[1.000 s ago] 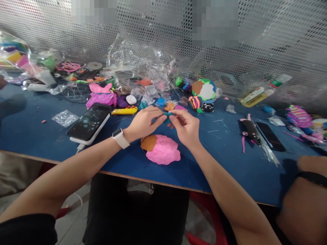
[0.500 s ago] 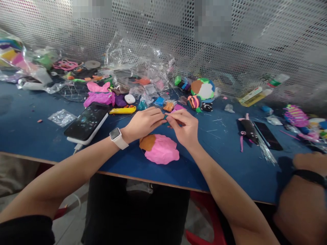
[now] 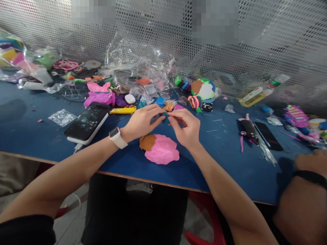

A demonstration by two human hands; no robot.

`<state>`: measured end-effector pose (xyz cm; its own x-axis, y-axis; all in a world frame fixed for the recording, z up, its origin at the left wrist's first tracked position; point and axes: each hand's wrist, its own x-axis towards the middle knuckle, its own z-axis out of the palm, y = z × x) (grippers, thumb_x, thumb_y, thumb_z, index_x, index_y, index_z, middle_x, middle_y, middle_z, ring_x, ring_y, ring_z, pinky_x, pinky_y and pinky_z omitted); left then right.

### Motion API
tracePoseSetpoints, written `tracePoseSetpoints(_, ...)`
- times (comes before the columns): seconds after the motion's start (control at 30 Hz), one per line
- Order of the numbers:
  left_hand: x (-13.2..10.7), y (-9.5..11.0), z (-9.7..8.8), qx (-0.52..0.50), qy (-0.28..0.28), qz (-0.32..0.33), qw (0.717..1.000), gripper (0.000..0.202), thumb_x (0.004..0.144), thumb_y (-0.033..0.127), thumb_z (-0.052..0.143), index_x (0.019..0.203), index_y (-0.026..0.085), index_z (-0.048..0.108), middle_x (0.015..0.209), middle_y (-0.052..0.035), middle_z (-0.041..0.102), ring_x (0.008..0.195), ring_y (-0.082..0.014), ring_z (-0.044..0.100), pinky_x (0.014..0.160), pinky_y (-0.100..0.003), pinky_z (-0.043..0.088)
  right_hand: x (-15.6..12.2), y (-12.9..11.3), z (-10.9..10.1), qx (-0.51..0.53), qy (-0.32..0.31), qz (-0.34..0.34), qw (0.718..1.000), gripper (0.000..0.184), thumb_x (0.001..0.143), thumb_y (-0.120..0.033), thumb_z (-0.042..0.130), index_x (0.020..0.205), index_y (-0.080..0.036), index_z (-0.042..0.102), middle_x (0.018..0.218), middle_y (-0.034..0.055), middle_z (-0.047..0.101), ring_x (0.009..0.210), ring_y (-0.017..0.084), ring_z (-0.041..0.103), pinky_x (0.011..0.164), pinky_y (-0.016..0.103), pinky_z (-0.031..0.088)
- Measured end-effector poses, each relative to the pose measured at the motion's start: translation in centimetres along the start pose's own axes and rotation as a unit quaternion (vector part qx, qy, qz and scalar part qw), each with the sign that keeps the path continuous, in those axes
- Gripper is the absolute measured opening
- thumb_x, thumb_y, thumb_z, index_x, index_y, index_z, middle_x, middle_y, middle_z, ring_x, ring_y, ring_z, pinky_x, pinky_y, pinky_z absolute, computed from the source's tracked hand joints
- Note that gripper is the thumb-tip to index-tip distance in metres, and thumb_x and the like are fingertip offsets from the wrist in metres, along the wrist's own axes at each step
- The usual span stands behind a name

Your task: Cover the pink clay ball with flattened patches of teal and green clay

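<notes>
both hands' fingers, left hand point(image 3: 141, 120) and right hand point(image 3: 186, 127), pinching a teal clay-ish bit point(image 3: 165, 117) between them | pink-and-brown piece point(image 3: 163, 151) on worktop point(image 3: 230, 166), 6 o'clock from fingers | long axis roughly 10-to-4, brown end nearer left hand btw

Between the fingertips of your left hand point(image 3: 143, 119) and right hand point(image 3: 186, 127) you hold a small teal lump point(image 3: 165, 117), mostly covered by your fingers, so you cannot make out its full shape. Just below your hands, toward you, a pink-and-brown piece point(image 3: 162, 149) lies flat on the tabletop point(image 3: 219, 170), uneven in outline, its pink surface creased, its smaller brown part at the upper left.
</notes>
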<state>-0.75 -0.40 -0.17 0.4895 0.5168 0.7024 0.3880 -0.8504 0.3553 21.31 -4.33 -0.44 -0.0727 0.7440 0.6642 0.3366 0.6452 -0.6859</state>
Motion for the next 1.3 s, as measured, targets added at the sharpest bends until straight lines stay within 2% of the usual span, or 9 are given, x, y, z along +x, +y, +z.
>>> tracePoseSetpoints(0.13, -0.1, -0.2, 0.1, 0.019, -0.005, 0.013, 1.0, 0.026, 0.116, 0.041, 0.065, 0.114, 0.019, 0.079, 0.099, -0.0071, 0.079, 0.087, -0.0201, 0.074, 0.078, -0.032, 0.057, 0.3, -0.3, -0.3, -0.044, -0.01, -0.031, 0.999, 0.019, 0.11, -0.045, 0.076, 0.111, -0.033, 0.091, 0.11, 0.0057, 0.087, 0.095, 0.025, 0.083, 0.083, 0.044, 0.075)
tracePoseSetpoints(0.23, -0.1, -0.4, 0.2, 0.028, -0.003, 0.021, 0.999, 0.031, 0.118, 0.041, 0.063, 0.102, 0.02, 0.079, 0.093, -0.0061, 0.079, 0.086, -0.0199, 0.074, 0.078, -0.032, 0.057, 0.5, -0.3, -0.5, -0.072, -0.026, -0.054, 0.996, 0.022, 0.112, -0.045, 0.072, 0.111, -0.034, 0.092, 0.109, 0.0057, 0.087, 0.101, 0.026, 0.083, 0.09, 0.045, 0.074)
tracePoseSetpoints(0.4, 0.2, 0.1, -0.1, 0.019, 0.045, -0.001, 0.999, 0.03, 0.118, 0.033, 0.061, 0.101, 0.02, 0.083, 0.092, -0.0062, 0.082, 0.084, -0.0184, 0.074, 0.08, -0.031, 0.058, 0.1, 0.7, -0.1, -0.018, -0.028, 0.025, 0.999, 0.038, 0.104, -0.052, 0.082, 0.136, -0.032, 0.083, 0.121, 0.0064, 0.086, 0.101, 0.024, 0.082, 0.086, 0.043, 0.074)
tracePoseSetpoints(0.53, 0.5, 0.4, -0.4, -0.003, 0.049, -0.026, 0.998, 0.031, 0.115, 0.032, 0.063, 0.094, 0.019, 0.082, 0.085, -0.0041, 0.079, 0.073, -0.0156, 0.069, 0.073, -0.029, 0.055, -0.1, 1.3, 0.2, 0.02, 0.0, 0.061, 0.998, 0.033, 0.099, -0.044, 0.089, 0.129, -0.029, 0.085, 0.111, 0.004, 0.088, 0.1, 0.023, 0.085, 0.093, 0.044, 0.074)
tracePoseSetpoints(0.63, 0.5, 0.3, -0.4, -0.024, 0.037, -0.026, 0.999, 0.027, 0.113, 0.034, 0.068, 0.096, 0.019, 0.082, 0.082, -0.0022, 0.078, 0.067, -0.0139, 0.066, 0.068, -0.028, 0.052, 0.1, 1.3, -0.1, 0.016, 0.014, 0.043, 0.999, 0.023, 0.097, -0.035, 0.09, 0.119, -0.029, 0.088, 0.106, 0.0028, 0.089, 0.095, 0.023, 0.086, 0.091, 0.044, 0.074)
tracePoseSetpoints(0.77, 0.4, -0.1, -0.3, -0.031, 0.014, -0.03, 0.999, 0.031, 0.113, 0.037, 0.07, 0.09, 0.02, 0.079, 0.079, -0.0015, 0.077, 0.066, -0.0139, 0.065, 0.067, -0.028, 0.05, 0.4, 0.9, -0.7, -0.042, -0.003, 0.009, 0.999, 0.014, 0.098, -0.032, 0.09, 0.111, -0.032, 0.093, 0.1, 0.0014, 0.089, 0.087, 0.024, 0.084, 0.083, 0.043, 0.073)
tracePoseSetpoints(1.03, 0.0, -0.9, 0.1, 0.031, -0.007, 0.024, 0.999, 0.04, 0.118, 0.039, 0.062, 0.085, 0.02, 0.071, 0.08, -0.0033, 0.072, 0.074, -0.0175, 0.069, 0.069, -0.03, 0.05, 0.4, 0.6, -0.6, -0.109, -0.064, -0.098, 0.987, 0.035, 0.112, -0.023, 0.069, 0.141, -0.036, 0.086, 0.112, 0.0046, 0.086, 0.102, 0.023, 0.081, 0.091, 0.04, 0.07)
tracePoseSetpoints(1.2, 0.2, -0.5, -0.2, 0.031, -0.016, 0.003, 0.999, 0.034, 0.118, 0.039, 0.062, 0.094, 0.019, 0.076, 0.085, -0.0042, 0.074, 0.077, -0.0179, 0.07, 0.072, -0.03, 0.051, 0.4, 0.6, -0.6, -0.125, -0.068, -0.107, 0.984, 0.034, 0.115, -0.025, 0.065, 0.143, -0.031, 0.083, 0.118, 0.0068, 0.086, 0.105, 0.023, 0.082, 0.096, 0.042, 0.071)
tracePoseSetpoints(1.3, 0.2, -0.4, -0.2, 0.012, -0.017, -0.011, 1.0, 0.028, 0.117, 0.038, 0.064, 0.103, 0.019, 0.08, 0.089, -0.0043, 0.077, 0.074, -0.0165, 0.07, 0.072, -0.029, 0.051, 0.2, 0.8, -0.4, -0.097, -0.044, -0.061, 0.992, 0.028, 0.113, -0.034, 0.071, 0.138, -0.03, 0.083, 0.122, 0.0064, 0.088, 0.105, 0.024, 0.085, 0.097, 0.044, 0.073)
